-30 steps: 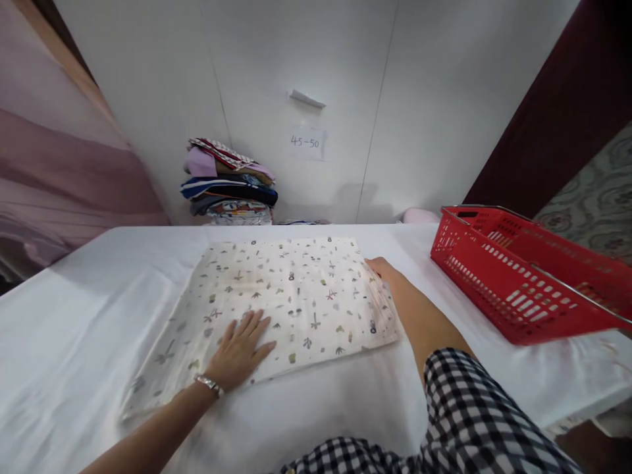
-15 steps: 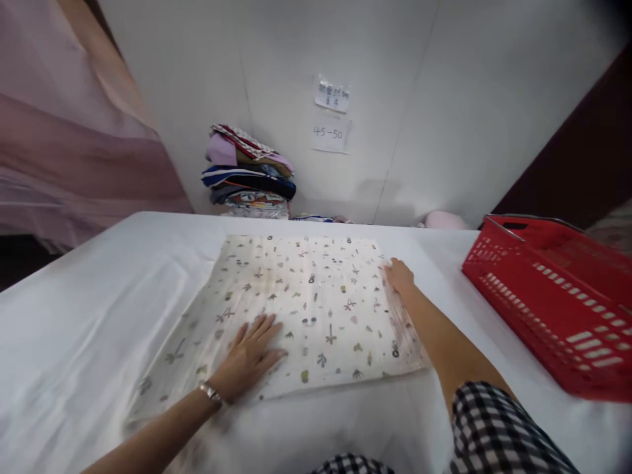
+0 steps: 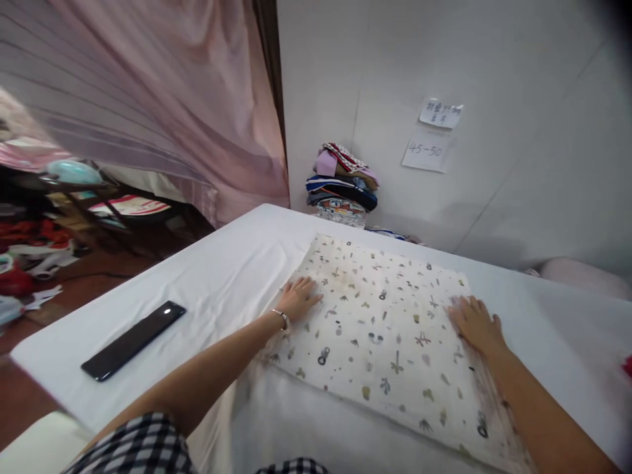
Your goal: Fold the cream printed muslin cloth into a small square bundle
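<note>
A cream cloth (image 3: 365,322) printed with small plants and other motifs lies spread as a flat rectangle on the white table. My left hand (image 3: 299,299) rests on its left edge, fingers stretched out and palm down, with a silver band around the wrist. At the opposite edge my right hand (image 3: 476,322) lies on the cloth's border, fingers apart. Neither hand grips anything that I can see. Thin sheer material shows along the right edge near my right forearm.
A black phone (image 3: 133,340) lies on the white table (image 3: 222,253) at the left. Folded clothes (image 3: 343,184) are stacked against the wall behind. Paper signs (image 3: 425,151) hang on that wall. A pink curtain (image 3: 232,99) hangs at the back left, and a chair (image 3: 118,210) stands beyond the table.
My view has turned left, bringing the phone in and nearly losing the red basket. My left hand has slid to the cloth's left edge, which now spreads less far left. My right hand stays at the right edge.
</note>
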`<state>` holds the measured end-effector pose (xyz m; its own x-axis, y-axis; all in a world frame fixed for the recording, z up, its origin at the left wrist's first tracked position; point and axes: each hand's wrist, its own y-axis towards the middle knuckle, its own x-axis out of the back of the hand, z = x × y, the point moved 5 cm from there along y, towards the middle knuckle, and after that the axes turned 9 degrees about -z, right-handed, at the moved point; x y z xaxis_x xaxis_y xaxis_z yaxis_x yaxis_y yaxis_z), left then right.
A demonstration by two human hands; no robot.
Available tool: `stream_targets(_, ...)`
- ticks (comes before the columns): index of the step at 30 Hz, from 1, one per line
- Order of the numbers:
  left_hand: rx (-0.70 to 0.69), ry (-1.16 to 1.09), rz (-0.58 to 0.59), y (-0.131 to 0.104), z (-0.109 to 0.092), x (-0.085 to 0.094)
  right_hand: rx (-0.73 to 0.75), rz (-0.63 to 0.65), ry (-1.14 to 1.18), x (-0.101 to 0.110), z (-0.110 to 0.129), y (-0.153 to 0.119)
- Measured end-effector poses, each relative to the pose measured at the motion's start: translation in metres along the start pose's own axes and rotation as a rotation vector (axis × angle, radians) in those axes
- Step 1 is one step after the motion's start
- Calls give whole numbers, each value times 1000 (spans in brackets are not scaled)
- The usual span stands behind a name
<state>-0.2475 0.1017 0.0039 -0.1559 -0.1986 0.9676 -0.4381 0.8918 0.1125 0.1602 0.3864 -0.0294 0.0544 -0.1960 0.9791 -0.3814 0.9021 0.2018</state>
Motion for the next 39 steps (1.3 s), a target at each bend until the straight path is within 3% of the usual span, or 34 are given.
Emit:
stream_targets(3, 41, 37, -76, 14, 16, 10, 33, -24, 16, -3, 0, -3)
stream_targets(7, 124, 39, 31, 28, 41, 2, 35, 24, 0, -9, -2, -5)
stream_targets(10, 181, 34, 50, 38, 47, 0, 17, 13, -35, 0, 8, 0)
stream_targets(15, 78, 80, -15, 81, 16, 2, 106, 11, -17, 22, 73, 27)
stream_targets(19, -36, 104, -4, 134, -14, -8, 179, 50, 70, 21, 127, 65)
stream_targets(22, -85, 138, 14, 169, -19, -20, 182, 66, 105, 10, 138, 94)
stream_targets(25, -18, 134, 56, 190, -6, -34, 101, 115, 119, -5, 126, 116)
stream_targets(31, 38, 80, 71, 203, 12, -42, 31, 145, 131, -10, 116, 128)
stream_targets(36, -7, 113, -10, 210, 10, -30, 162, 97, 148, 2, 151, 125)
stream_targets(39, 20, 127, 43, 212, 16, -35, 298, 157, 207, -2, 176, 124)
